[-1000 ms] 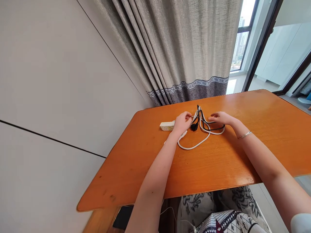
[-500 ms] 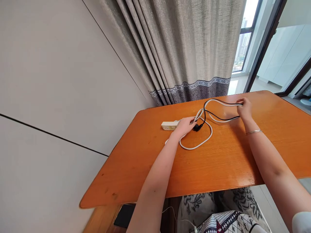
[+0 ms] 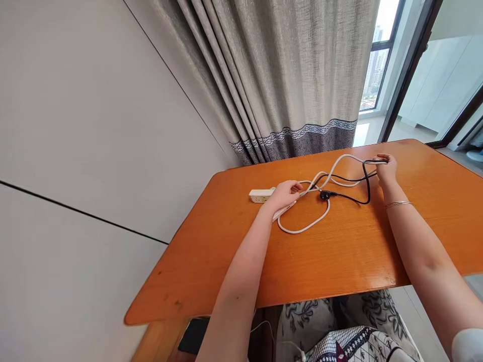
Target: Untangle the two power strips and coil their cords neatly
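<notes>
A white power strip [image 3: 260, 194] lies on the orange wooden table [image 3: 339, 246]. My left hand [image 3: 285, 194] rests over the strip's right end with its fingers closed on the white cable [image 3: 302, 226], which loops on the table. My right hand [image 3: 385, 168], with a bracelet at the wrist, pinches the white cable and a black cable [image 3: 350, 188] together, lifted a little above the table at the right. The black cable's plug [image 3: 324, 194] lies on the table between my hands.
A grey curtain [image 3: 287, 80] hangs behind the table, a pale wall stands to the left, and a window and glass door are at the right. A dark phone [image 3: 192, 337] lies below the table's near edge, beside my patterned clothing.
My right hand has pulled the white and black cables out to the right and lifted them. The black plug has slid right, away from my left hand, which stays at the strip.
</notes>
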{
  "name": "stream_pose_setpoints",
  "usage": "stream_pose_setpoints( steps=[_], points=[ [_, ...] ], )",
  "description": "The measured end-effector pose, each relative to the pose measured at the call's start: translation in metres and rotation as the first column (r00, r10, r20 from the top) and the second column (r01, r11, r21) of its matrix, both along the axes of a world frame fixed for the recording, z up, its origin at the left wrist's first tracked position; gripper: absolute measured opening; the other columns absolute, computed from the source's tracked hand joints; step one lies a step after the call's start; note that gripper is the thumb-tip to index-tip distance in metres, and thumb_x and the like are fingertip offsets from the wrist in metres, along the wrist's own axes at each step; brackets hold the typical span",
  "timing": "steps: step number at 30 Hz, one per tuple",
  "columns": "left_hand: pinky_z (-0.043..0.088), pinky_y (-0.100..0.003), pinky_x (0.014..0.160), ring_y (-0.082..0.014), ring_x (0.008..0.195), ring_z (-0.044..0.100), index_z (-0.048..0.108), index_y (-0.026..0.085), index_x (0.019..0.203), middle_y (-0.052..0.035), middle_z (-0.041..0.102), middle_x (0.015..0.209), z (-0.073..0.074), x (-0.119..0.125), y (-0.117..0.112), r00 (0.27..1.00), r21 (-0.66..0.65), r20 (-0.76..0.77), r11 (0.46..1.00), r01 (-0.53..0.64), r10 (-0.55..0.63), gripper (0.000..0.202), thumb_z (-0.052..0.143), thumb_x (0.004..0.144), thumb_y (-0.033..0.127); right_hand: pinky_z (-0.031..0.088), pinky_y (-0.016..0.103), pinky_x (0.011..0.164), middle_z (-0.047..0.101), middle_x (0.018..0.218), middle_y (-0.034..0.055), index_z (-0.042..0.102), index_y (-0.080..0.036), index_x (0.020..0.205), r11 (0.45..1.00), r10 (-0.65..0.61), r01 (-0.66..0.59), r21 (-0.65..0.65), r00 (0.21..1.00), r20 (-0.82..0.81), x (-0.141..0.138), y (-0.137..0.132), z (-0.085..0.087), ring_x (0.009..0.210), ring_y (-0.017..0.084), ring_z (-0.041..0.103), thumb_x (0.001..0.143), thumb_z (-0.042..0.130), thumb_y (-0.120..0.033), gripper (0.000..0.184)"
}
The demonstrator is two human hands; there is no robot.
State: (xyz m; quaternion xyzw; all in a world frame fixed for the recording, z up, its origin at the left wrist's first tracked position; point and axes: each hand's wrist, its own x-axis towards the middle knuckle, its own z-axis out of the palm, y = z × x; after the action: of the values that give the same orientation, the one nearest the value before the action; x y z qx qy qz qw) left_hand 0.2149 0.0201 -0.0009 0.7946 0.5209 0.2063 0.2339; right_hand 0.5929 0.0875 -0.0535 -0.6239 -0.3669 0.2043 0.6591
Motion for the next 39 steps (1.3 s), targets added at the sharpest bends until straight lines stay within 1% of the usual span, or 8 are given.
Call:
stream_pose_setpoints(
  steps=[7,11,14,22,28,34,36,39],
  points=[
    [0.048,-0.032,0.102,-0.0211,0.115,0.066,0.072,0.017,0.109,-0.0071,0.073,0.122,0.008,-0.005,0.000,0.989,-0.028,-0.140,0.998,-0.050,0.045,0.042,0.039,0.085,0.008,0.051,0.046,0.096,0.071,0.101,0.0085,0.067,-0.019,0.090,0.946,0.272,-0.238,-0.221,0.952,0.143,0.006,-0.018,0.015,0.102,0.026,0.065,0.062,0.072,-0.018,0.029],
    [0.047,-0.036,0.101,-0.0255,0.113,0.066,0.074,0.021,0.111,-0.0069,0.073,0.123,0.008,-0.001,-0.002,0.944,-0.063,-0.328,0.998,0.006,-0.026,0.041,0.041,0.088,0.017,0.047,0.045,0.106,0.071,0.124,0.0088,0.073,-0.023,0.105,0.722,0.675,-0.616,-0.314,0.726,0.130,0.002,-0.042,0.046,0.118,0.028,0.062,0.064,0.078,-0.028,0.042],
    [0.048,-0.038,0.099,-0.0279,0.112,0.065,0.075,0.021,0.110,-0.0094,0.074,0.120,0.006,0.001,-0.002,0.917,-0.020,-0.396,0.999,0.031,-0.036,0.040,0.042,0.088,0.020,0.044,0.044,0.111,0.070,0.129,0.0085,0.072,-0.024,0.112,0.603,0.789,-0.730,-0.322,0.605,0.106,-0.008,-0.055,0.069,0.126,0.029,0.060,0.068,0.080,-0.038,0.047],
    [0.045,-0.039,0.097,-0.0279,0.110,0.064,0.075,0.023,0.108,-0.0101,0.073,0.117,0.004,0.000,-0.002,0.911,0.067,-0.412,0.998,0.021,0.009,0.037,0.043,0.090,0.019,0.055,0.041,0.092,0.068,0.131,0.0160,0.066,-0.018,0.126,0.763,0.631,-0.432,-0.481,0.660,0.407,-0.043,-0.049,0.080,0.114,0.030,0.066,0.081,0.074,-0.050,0.056],
    [0.043,-0.042,0.096,-0.0300,0.115,0.059,0.072,0.023,0.115,-0.0120,0.071,0.117,0.011,-0.006,-0.002,0.889,0.194,-0.423,0.976,-0.101,0.176,0.036,0.041,0.099,0.033,0.049,0.032,0.076,0.075,0.081,0.0069,0.075,-0.018,0.098,0.643,0.737,-0.364,-0.674,0.533,0.416,-0.050,-0.054,0.087,0.080,0.023,0.066,0.090,0.061,-0.055,0.040],
    [0.043,-0.043,0.095,-0.0315,0.115,0.060,0.071,0.024,0.121,-0.0119,0.071,0.119,0.012,-0.014,0.002,0.862,0.286,-0.394,0.934,-0.215,0.320,0.039,0.040,0.101,0.034,0.036,0.029,0.062,0.048,0.058,-0.0016,0.067,-0.018,0.069,0.780,0.623,-0.486,-0.393,0.663,0.416,-0.055,-0.066,0.099,0.057,0.011,0.041,0.087,0.055,-0.067,0.053],
    [0.044,-0.043,0.095,-0.0322,0.115,0.060,0.071,0.025,0.124,-0.0125,0.071,0.120,0.012,-0.015,0.003,0.848,0.298,-0.395,0.922,-0.246,0.353,0.040,0.040,0.101,0.034,0.036,0.028,0.062,0.047,0.059,-0.0026,0.063,-0.019,0.065,0.744,0.668,-0.607,-0.281,0.652,0.358,-0.057,-0.071,0.104,0.059,0.011,0.041,0.077,0.065,-0.070,0.052],
    [0.045,-0.045,0.094,-0.0333,0.114,0.061,0.071,0.025,0.126,-0.0138,0.071,0.120,0.013,-0.016,0.003,0.829,0.308,-0.405,0.911,-0.273,0.386,0.042,0.040,0.100,0.033,0.043,0.030,0.069,0.059,0.069,0.0002,0.066,-0.020,0.067,0.607,0.785,-0.780,-0.153,0.560,0.264,-0.060,-0.078,0.110,0.069,0.014,0.051,0.061,0.082,-0.064,0.048]
  ],
)
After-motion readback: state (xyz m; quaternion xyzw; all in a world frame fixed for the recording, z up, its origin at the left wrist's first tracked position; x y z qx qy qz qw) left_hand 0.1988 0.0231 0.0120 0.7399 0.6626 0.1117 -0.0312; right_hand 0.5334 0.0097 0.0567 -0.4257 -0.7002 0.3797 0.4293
